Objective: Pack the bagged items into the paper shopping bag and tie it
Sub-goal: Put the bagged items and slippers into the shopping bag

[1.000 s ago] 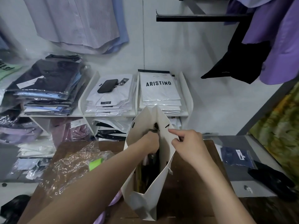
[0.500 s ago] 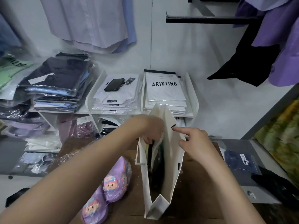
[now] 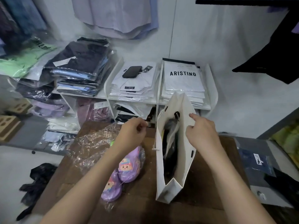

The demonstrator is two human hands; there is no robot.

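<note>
**Paper bag held open on the counter, slippers lying beside it**

A brown counter (image 3: 210,183) fills the lower middle of the view. Behind it, white shelves (image 3: 106,96) are stacked with folded clothes in clear wrapping; one white pack (image 3: 182,76) is printed ARISTINO, and a dark phone (image 3: 131,71) is laid on the pile to its left. Shirts are hung on the wall above.

A white paper shopping bag (image 3: 163,159) is stood upright on the counter, its mouth open towards the camera. Dark bagged items (image 3: 169,143) are seen inside it, partly wrapped in clear plastic. A white cord handle (image 3: 156,149) sticks out from the bag's left wall.

A crumpled clear plastic bag (image 3: 90,143) is spread on the counter left of the paper bag. At its near end, a pair of purple slippers (image 3: 127,167) with cartoon faces is lain in plastic, just beside the paper bag and outside it.

The right hand (image 3: 202,131) is placed at the bag's right wall near the rim, with the forefinger stretched along the edge and the thumb inside, so the wall is pinched between the fingers. The left hand (image 3: 134,131) is held above the plastic, left of the bag and apart from it; its fingers are curled closely together, and whether anything is pinched cannot be told.
</note>
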